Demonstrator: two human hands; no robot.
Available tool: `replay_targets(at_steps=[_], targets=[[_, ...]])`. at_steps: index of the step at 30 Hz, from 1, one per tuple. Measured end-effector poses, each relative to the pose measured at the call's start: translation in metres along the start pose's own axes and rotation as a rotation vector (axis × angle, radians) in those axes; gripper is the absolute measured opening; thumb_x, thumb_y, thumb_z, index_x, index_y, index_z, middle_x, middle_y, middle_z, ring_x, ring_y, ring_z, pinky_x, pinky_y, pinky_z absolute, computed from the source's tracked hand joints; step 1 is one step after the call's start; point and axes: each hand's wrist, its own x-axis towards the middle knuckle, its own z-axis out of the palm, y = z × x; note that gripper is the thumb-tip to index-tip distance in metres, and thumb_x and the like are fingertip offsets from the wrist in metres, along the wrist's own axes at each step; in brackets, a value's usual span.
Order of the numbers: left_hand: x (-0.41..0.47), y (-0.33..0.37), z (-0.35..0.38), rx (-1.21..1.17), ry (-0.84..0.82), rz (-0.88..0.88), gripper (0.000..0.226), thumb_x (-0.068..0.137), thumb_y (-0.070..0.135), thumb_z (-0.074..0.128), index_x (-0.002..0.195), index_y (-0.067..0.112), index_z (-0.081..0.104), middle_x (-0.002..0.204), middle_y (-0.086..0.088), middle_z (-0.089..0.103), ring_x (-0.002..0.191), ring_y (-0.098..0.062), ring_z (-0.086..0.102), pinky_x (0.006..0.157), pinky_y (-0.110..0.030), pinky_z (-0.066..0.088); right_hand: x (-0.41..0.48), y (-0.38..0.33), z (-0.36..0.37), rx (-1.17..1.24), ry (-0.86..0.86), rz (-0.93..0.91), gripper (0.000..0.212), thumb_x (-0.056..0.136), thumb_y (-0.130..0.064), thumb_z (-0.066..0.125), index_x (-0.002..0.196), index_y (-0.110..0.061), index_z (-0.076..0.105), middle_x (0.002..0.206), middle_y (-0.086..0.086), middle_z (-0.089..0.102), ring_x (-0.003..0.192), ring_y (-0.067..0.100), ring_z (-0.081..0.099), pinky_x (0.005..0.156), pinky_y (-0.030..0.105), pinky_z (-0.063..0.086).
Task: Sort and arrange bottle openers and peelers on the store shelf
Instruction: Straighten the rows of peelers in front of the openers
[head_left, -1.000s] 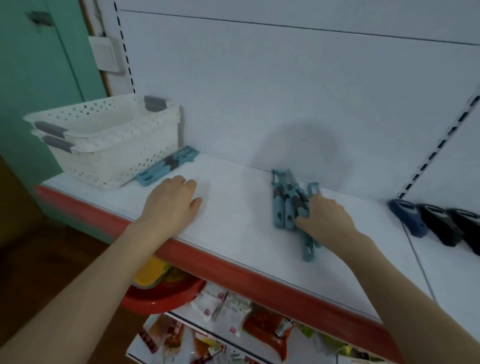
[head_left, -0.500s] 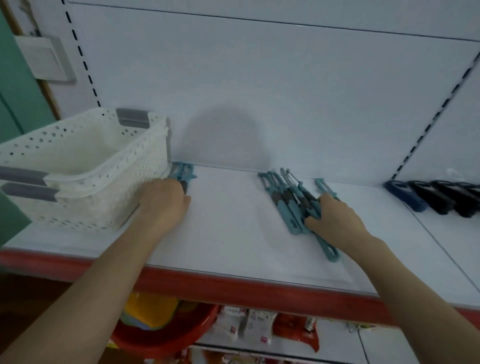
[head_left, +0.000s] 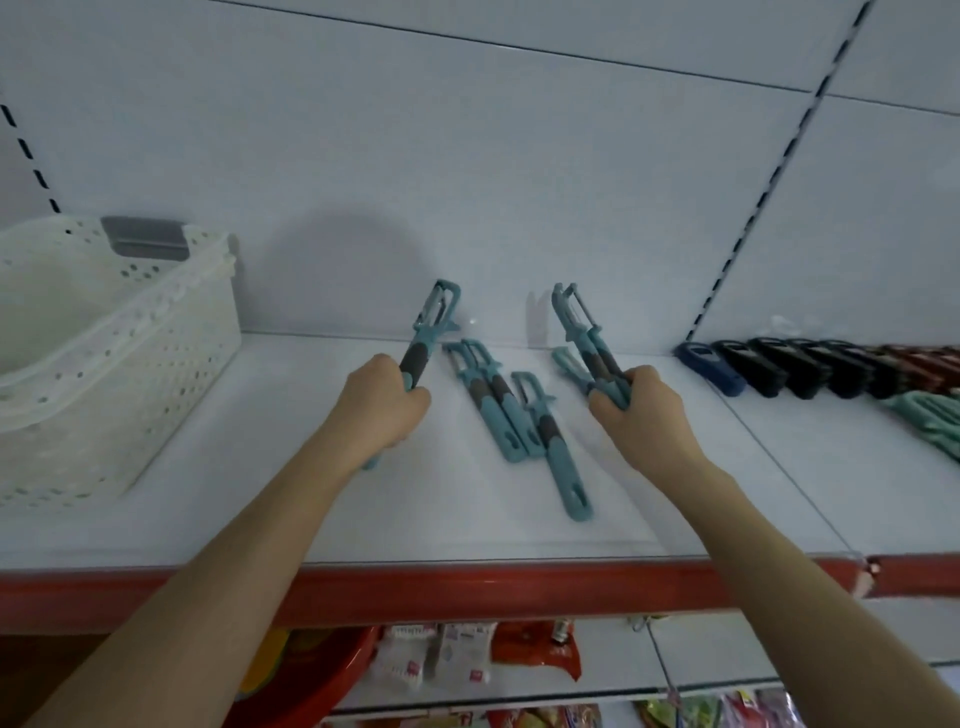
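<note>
Both hands are now rising off the shelf (head_left: 260, 493) — left hand (head_left: 382, 402) gripping one peeler (head_left: 434, 332), right hand (head_left: 644, 410) gripping a bunch of peelers (head_left: 582, 332); three loose peelers (head_left: 506, 410) are lying between them, mid-shelf.

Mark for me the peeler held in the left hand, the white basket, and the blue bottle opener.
peeler (head_left: 414, 359) in left hand (head_left: 382, 410): head view, on its grey grip.
white basket (head_left: 176, 374): head view, on its perforated side wall.
blue bottle opener (head_left: 710, 367): head view, on the middle of its body.
</note>
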Motion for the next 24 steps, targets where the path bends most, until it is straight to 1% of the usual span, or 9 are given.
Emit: replay_targets(at_steps=[3, 5, 7, 10, 13, 15, 19, 22, 24], targets=[[0.002, 0.023, 0.02, 0.085, -0.003, 0.081, 0.027, 0.087, 0.031, 0.059, 0.077, 0.009, 0.046, 0.071, 0.0, 0.048, 0.063, -0.017, 0.049, 0.051, -0.026, 0.033, 0.012, 0.013, -0.014, -0.163, -0.024, 0.06, 0.034, 0.087, -0.04, 0.057, 0.089, -0.008, 0.045, 0.076, 0.003, 0.049, 0.061, 0.012, 0.043, 0.047, 0.026, 0.03], [0.008, 0.036, 0.035, 0.119, -0.028, 0.119, 0.036, 0.083, 0.041, 0.063, 0.083, 0.006, 0.053, 0.084, -0.007, 0.057, 0.082, -0.026, 0.056, 0.064, -0.027, 0.038, 0.017, 0.023, -0.019, -0.237, -0.05, 0.091, 0.038, 0.084, -0.043, 0.061, 0.087, -0.009, 0.044, 0.076, 0.003, 0.049, 0.061, 0.014, 0.042, 0.047, 0.026, 0.029], [0.013, 0.043, 0.05, 0.195, -0.05, 0.142, 0.045, 0.079, 0.047, 0.066, 0.086, 0.005, 0.054, 0.089, -0.011, 0.057, 0.091, -0.028, 0.057, 0.068, -0.029, 0.039, 0.019, 0.029, -0.02, -0.271, -0.092, 0.101, 0.041, 0.081, -0.044, 0.065, 0.087, -0.01, 0.042, 0.073, 0.0, 0.045, 0.061, 0.013, 0.041, 0.046, 0.026, 0.027], [0.018, 0.052, 0.059, 0.29, -0.088, 0.125, 0.046, 0.076, 0.047, 0.069, 0.075, 0.007, 0.047, 0.075, -0.003, 0.049, 0.081, -0.023, 0.052, 0.064, -0.028, 0.037, 0.025, 0.033, -0.023, -0.328, -0.159, 0.104, 0.037, 0.079, -0.039, 0.067, 0.082, -0.012, 0.042, 0.073, 0.0, 0.046, 0.066, 0.016, 0.046, 0.047, 0.025, 0.029], [0.022, 0.058, 0.049, 0.413, -0.156, 0.08, 0.04, 0.078, 0.033, 0.069, 0.065, 0.014, 0.037, 0.07, -0.001, 0.044, 0.071, -0.019, 0.046, 0.061, -0.027, 0.035, 0.032, 0.034, -0.03, -0.322, -0.222, 0.123, 0.035, 0.077, -0.035, 0.067, 0.07, -0.014, 0.04, 0.071, 0.002, 0.046, 0.062, 0.016, 0.045, 0.049, 0.024, 0.032], [0.023, 0.057, 0.041, 0.486, -0.166, 0.045, 0.033, 0.078, 0.028, 0.066, 0.067, 0.015, 0.038, 0.07, 0.0, 0.044, 0.067, -0.017, 0.045, 0.055, -0.026, 0.032, 0.032, 0.033, -0.032, -0.237, -0.249, 0.143, 0.034, 0.076, -0.036, 0.067, 0.069, -0.013, 0.044, 0.067, 0.001, 0.046, 0.057, 0.015, 0.043, 0.051, 0.024, 0.035], [0.022, 0.046, 0.03, 0.581, -0.107, -0.008, 0.024, 0.076, 0.028, 0.063, 0.075, 0.015, 0.044, 0.07, 0.001, 0.047, 0.065, -0.017, 0.047, 0.052, -0.023, 0.029, 0.018, 0.019, -0.031, -0.002, -0.294, 0.143, 0.026, 0.077, -0.029, 0.066, 0.069, -0.01, 0.051, 0.063, 0.003, 0.05, 0.052, 0.014, 0.045, 0.043, 0.02, 0.037], [0.02, 0.034, 0.025, 0.581, -0.058, -0.009, 0.026, 0.076, 0.028, 0.064, 0.068, 0.016, 0.042, 0.068, 0.0, 0.047, 0.058, -0.014, 0.044, 0.049, -0.022, 0.027, 0.006, 0.003, -0.024, 0.149, -0.313, 0.09, 0.021, 0.081, -0.022, 0.063, 0.068, -0.011, 0.05, 0.061, 0.003, 0.052, 0.049, 0.013, 0.049, 0.04, 0.018, 0.041], [0.018, 0.026, 0.021, 0.525, -0.044, -0.016, 0.028, 0.076, 0.028, 0.065, 0.065, 0.017, 0.041, 0.066, 0.0, 0.048, 0.058, -0.016, 0.045, 0.048, -0.022, 0.029, -0.002, -0.005, -0.014, 0.145, -0.344, 0.052, 0.019, 0.082, -0.02, 0.061, 0.069, -0.012, 0.05, 0.062, 0.002, 0.053, 0.048, 0.012, 0.05, 0.038, 0.016, 0.042]])
